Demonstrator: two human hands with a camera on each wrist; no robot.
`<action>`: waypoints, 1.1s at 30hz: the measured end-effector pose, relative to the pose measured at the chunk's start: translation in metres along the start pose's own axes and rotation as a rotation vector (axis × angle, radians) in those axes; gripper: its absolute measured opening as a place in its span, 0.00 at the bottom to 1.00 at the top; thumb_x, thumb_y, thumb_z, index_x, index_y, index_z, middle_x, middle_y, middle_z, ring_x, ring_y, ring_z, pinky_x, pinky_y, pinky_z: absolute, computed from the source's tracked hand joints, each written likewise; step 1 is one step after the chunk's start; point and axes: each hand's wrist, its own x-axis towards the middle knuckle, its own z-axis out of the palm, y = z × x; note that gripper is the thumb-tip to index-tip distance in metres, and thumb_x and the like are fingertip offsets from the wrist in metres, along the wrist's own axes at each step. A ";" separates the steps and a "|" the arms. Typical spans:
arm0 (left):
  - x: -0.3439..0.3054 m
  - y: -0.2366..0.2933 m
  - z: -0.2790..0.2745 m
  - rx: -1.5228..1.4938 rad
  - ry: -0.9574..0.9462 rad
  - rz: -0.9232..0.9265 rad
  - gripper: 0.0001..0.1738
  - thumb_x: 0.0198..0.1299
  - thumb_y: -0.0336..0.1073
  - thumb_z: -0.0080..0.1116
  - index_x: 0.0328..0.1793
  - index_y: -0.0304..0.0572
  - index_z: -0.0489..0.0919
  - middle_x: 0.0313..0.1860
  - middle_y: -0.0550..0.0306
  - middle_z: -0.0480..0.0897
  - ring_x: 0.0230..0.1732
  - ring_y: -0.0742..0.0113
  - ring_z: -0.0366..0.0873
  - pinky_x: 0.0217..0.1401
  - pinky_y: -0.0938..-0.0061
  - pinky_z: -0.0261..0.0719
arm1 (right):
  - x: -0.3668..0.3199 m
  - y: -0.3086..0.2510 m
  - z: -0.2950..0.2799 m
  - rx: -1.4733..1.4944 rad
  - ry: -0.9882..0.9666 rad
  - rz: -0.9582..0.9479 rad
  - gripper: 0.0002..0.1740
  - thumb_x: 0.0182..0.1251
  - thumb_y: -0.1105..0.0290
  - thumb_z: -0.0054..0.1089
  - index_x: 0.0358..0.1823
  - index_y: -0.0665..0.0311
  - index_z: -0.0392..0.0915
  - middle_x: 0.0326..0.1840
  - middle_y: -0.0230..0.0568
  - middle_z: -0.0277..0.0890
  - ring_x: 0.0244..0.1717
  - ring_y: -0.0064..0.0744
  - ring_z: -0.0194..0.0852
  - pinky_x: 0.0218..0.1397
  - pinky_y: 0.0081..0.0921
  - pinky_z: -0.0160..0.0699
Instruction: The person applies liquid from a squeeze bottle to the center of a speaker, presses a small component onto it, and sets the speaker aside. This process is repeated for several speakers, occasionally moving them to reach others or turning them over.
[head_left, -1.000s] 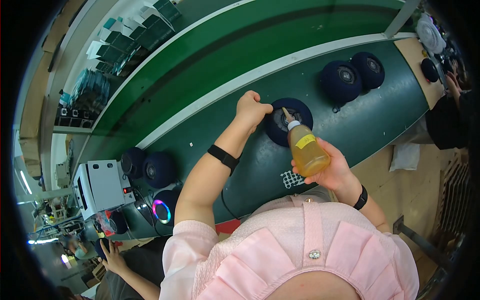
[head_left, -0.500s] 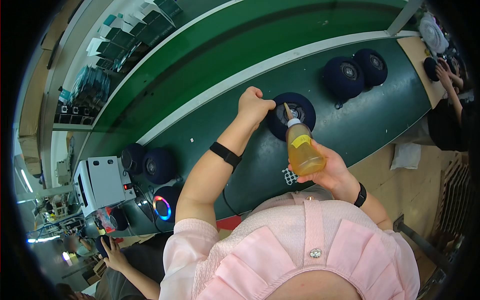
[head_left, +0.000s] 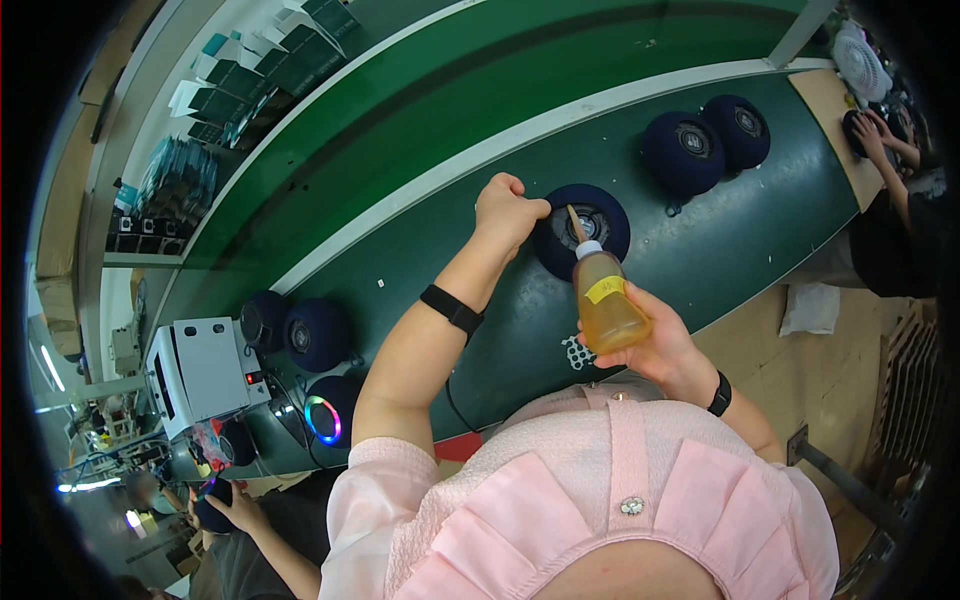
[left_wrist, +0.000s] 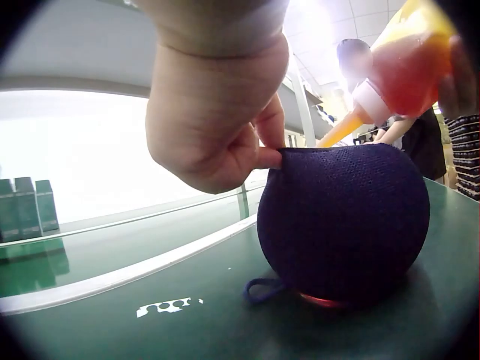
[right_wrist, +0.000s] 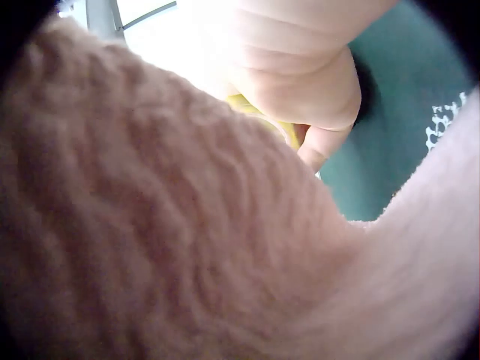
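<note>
In the head view a round navy fabric-covered speaker [head_left: 553, 258] stands on the green bench, its open centre facing up. My left hand [head_left: 508, 214] is at its left edge. Thumb and finger pinch the top rim of the fabric cover [left_wrist: 345, 217], as the left wrist view shows. My right hand [head_left: 668, 348] grips a squeeze bottle [head_left: 612, 322] of amber liquid with a yellow label. Its long nozzle [head_left: 577, 223] slants over the speaker's inner ring. The right wrist view is mostly filled by pink cloth, with part of the right hand [right_wrist: 300, 82] beyond.
Two navy speakers [head_left: 683, 155] stand to the right on the bench. More speakers [head_left: 318, 335], one with a lit ring [head_left: 323, 420], and a white machine [head_left: 210, 365] are at left. A white perforated sheet [head_left: 577, 352] lies near the bench edge. Other people work at both ends.
The bottle has shifted slightly left and tilts less, its nozzle still over the speaker. My left hand keeps its pinch. At far left, another person's hands have turned a speaker.
</note>
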 end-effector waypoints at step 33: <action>-0.002 -0.027 -0.004 0.003 0.042 0.220 0.18 0.40 0.29 0.68 0.31 0.40 0.67 0.21 0.58 0.76 0.22 0.74 0.72 0.25 0.79 0.71 | -0.029 -0.007 -0.021 -0.243 0.121 -0.013 0.27 0.67 0.53 0.42 0.58 0.66 0.64 0.48 0.49 0.73 0.44 0.41 0.78 0.33 0.35 0.85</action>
